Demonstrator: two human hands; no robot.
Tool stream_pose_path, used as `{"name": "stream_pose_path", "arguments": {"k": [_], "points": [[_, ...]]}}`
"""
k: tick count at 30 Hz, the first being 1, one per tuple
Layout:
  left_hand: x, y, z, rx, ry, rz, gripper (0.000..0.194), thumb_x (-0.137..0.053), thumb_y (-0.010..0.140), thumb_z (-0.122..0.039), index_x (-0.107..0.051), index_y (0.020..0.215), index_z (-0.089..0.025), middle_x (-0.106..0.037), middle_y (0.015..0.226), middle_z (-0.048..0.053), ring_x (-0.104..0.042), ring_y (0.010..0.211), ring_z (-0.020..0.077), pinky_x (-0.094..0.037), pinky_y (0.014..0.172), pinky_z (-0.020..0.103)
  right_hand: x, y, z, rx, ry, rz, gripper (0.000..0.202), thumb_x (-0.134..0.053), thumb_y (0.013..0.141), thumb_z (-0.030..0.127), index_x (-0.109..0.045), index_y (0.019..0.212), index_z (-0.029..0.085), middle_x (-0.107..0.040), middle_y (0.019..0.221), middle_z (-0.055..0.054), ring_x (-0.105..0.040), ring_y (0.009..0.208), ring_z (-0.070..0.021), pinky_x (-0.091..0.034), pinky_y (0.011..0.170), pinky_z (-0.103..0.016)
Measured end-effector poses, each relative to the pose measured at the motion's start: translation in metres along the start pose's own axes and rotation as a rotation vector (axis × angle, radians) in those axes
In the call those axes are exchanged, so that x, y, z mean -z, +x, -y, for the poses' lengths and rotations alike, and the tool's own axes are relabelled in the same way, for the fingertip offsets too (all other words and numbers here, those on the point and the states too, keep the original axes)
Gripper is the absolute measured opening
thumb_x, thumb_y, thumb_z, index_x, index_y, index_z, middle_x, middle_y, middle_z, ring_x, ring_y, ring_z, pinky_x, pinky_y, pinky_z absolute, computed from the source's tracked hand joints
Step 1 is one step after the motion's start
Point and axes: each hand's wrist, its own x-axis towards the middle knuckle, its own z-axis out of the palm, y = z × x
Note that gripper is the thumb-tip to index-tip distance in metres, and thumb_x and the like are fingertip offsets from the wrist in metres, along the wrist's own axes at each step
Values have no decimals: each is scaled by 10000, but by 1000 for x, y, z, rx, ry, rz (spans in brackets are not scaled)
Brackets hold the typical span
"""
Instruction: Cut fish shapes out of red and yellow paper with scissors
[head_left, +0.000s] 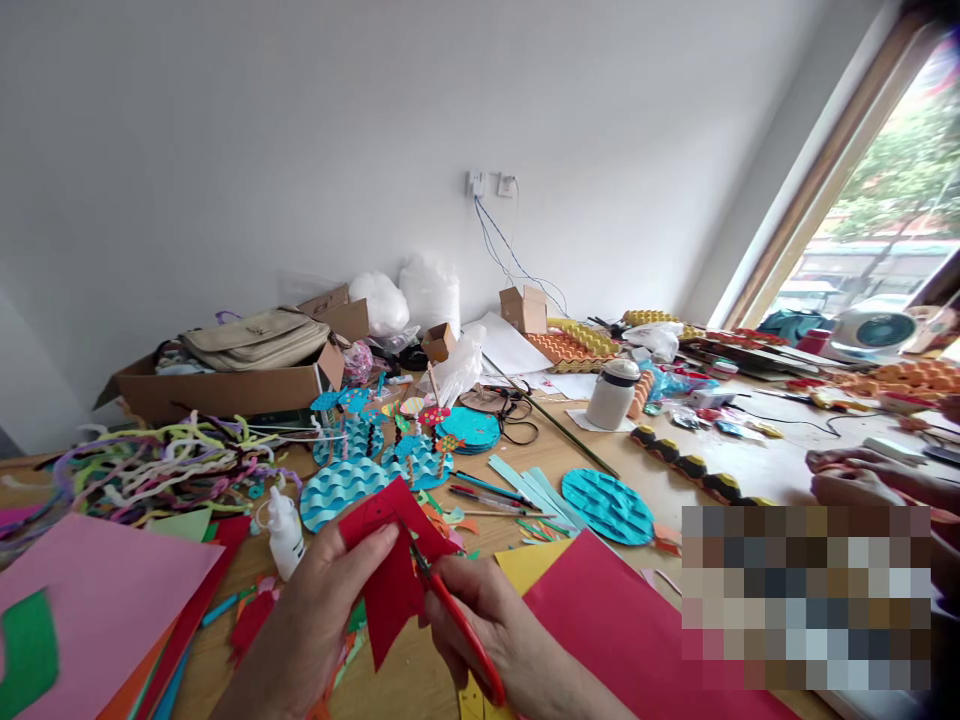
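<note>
My left hand (328, 590) pinches a piece of red paper (390, 590) between thumb and fingers, held above the table. Faint marks are drawn on its upper part. Red-handled scissors (466, 625) are gripped in my right hand (480, 610), their blades at the paper's edge beside my left thumb. Small paper scraps (255, 620) lie under and around my hands. Just beyond the left hand stands a white glue bottle (285, 535). A round wavy blue paper disc (345, 492) lies behind the red paper.
Pink paper (112, 600) lies left, a large red sheet (637, 640) right. Fuzzy pipe cleaners (180, 470) pile up behind. Decorated blue paper models (409, 455), pens (495, 497), a lidded white jar (613, 395) and a cardboard box (217, 392) stand farther back. Another person's hands (862, 478) are at right.
</note>
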Motion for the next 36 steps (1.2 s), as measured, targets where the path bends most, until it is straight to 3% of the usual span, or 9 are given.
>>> {"name": "stream_pose_path", "arguments": {"k": [9,28,36], "points": [[0,0,5,-30,-37,-10,149,-794,581,-240,-708,697,-203,-708,584,-35,-643,562,112,-515,592,170,-4,1,4,-34,-5,-43,177,-473,769,241,-456,606,175,-401,405,80,-352,330,-44,-270,317,-126],[1,1,4,-12,-16,-54,185,-789,568,-263,-711,725,-206,-731,630,-26,-677,613,144,-533,641,206,-3,1,-5,10,39,-9,224,-491,826,320,-475,659,172,-384,446,82,-349,343,-45,-321,331,-126],[-1,0,2,-80,67,-95,209,-768,583,-302,-691,754,-210,-728,634,-36,-656,560,140,-516,552,200,-1,2,-6,19,37,-22,206,-510,809,280,-464,638,176,-392,423,86,-358,331,-46,-311,322,-122]]}}
